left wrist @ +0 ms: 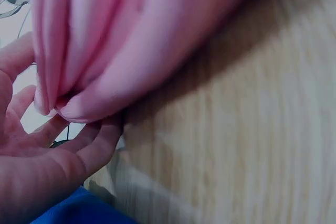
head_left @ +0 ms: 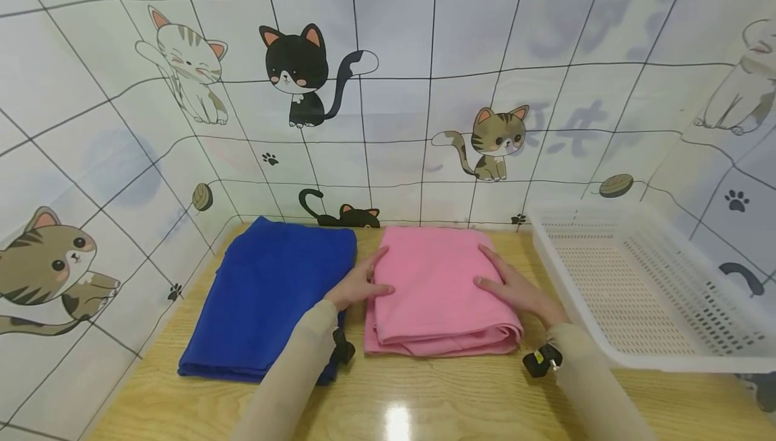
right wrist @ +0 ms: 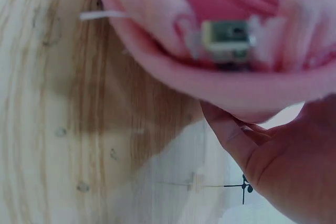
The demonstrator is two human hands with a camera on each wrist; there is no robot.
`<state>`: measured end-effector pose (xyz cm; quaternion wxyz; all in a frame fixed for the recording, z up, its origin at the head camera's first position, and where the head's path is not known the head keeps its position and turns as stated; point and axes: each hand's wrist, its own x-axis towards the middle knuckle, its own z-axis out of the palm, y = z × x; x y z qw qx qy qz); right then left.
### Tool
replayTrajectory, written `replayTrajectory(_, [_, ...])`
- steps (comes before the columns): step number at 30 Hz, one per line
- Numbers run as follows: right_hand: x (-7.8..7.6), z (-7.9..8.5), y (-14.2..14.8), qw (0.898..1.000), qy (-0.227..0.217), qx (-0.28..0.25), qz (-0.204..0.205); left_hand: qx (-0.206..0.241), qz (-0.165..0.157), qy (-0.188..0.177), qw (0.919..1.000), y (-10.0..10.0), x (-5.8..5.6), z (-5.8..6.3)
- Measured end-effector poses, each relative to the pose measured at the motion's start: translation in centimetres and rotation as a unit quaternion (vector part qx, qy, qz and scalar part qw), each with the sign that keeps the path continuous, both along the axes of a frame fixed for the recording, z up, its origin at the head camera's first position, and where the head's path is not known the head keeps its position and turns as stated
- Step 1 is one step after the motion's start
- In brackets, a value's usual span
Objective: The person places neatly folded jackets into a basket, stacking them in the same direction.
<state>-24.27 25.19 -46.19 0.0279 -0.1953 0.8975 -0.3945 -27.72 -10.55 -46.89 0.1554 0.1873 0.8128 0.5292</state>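
Observation:
A folded pink cloth (head_left: 436, 286) lies in several layers at the middle of the wooden table. Along its left edge my left hand (head_left: 358, 286) grips it, thumb on top and fingers at the side. In the left wrist view, the fingers of that hand (left wrist: 58, 156) reach under the soft pink folds (left wrist: 121, 51). My right hand (head_left: 512, 286) holds the opposite edge, thumb again on top. The right wrist view shows its fingers (right wrist: 231, 135) beneath the rounded pink edge, and a small green-and-white rectangular piece (right wrist: 227, 38) among the layers.
Left of the pink cloth lies a folded blue cloth (head_left: 279, 293), close to my left forearm. A white plastic basket (head_left: 570, 293) stands at the right, near my right wrist. The wooden table (head_left: 436, 394) meets a cat-patterned wall covering (head_left: 400, 104) behind.

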Motion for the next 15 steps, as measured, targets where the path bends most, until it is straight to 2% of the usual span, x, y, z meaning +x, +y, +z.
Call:
replayTrajectory(4, [0.06, 0.00, 0.10, 0.999, -0.022, -0.023, 0.006, 0.054, 0.000, -0.064, 0.9965, -0.13, -0.02, -0.02])
replayTrajectory(7, [0.09, 0.11, 0.12, 0.998, -0.035, -0.047, 0.015, 0.075, 0.002, -0.093, 0.9928, -0.22, -0.13, -0.10])
replayTrajectory(15, [0.20, 0.36, 0.26, 0.994, -0.057, -0.093, 0.015, 0.101, 0.010, -0.107, 0.9891, -0.18, -0.17, 0.03])
